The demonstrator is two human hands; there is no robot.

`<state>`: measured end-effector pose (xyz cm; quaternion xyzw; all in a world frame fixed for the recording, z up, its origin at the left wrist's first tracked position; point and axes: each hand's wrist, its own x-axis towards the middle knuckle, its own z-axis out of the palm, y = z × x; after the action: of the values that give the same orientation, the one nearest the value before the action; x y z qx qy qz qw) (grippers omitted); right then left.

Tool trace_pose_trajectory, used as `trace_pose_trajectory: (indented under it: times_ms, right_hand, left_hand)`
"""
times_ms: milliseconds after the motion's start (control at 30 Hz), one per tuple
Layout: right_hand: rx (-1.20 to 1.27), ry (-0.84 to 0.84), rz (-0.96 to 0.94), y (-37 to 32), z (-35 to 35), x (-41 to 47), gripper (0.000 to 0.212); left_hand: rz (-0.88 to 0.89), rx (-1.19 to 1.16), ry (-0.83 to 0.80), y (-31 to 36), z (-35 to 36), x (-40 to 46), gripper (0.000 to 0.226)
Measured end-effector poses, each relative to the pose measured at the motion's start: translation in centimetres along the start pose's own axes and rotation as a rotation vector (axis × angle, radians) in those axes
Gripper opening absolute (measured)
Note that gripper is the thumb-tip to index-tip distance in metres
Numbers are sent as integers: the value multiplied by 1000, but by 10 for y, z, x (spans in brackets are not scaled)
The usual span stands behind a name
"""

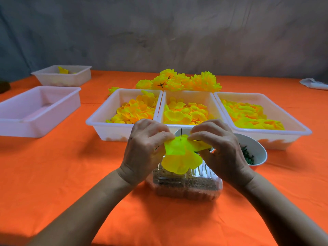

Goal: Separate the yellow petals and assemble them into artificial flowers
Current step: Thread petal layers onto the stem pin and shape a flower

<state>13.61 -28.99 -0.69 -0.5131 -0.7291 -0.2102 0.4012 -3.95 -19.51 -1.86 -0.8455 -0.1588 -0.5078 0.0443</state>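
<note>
My left hand (pixel 144 150) and my right hand (pixel 217 148) pinch a yellow petal piece (pixel 181 155) from either side, above a clear plastic box (pixel 186 185). A thin dark pin (pixel 181 133) sticks up through the petal's middle. Three white trays hold loose yellow petals: left (pixel 99 121), middle (pixel 177 95) and right (pixel 291 119). Finished yellow flowers (pixel 179 81) lie in a heap behind the trays.
A white bowl (pixel 257 148) with dark green bits sits behind my right hand. An empty white tray (pixel 35 110) stands at the left, another tray (pixel 62 75) with a few petals behind it. A white cloth (pixel 314 84) lies far right on the orange table (pixel 71 174).
</note>
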Motion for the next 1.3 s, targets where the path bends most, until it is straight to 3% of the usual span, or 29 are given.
trace_pose_trajectory:
  times_ms: [167,300,567,933,1300]
  right_hand:
    - [-49,5,-56,-2,-1,-2,11]
    - [-72,-22,-67,-2,-1,-1,13]
    - [-67,-53,-89,-4,0,1,11]
    - [-73,-113,-82,-3,1,2,9]
    - [-65,-122,-110,-4,-1,6,28]
  left_hand:
    - [95,40,-16,2,-5,1,4]
    - [129,74,-9,5,-7,0,17]
    - [142,62,-14,6,-6,1,18]
    - [165,81,-43,7,-6,-5,6]
    - [232,115,-24,8,-5,-2,12]
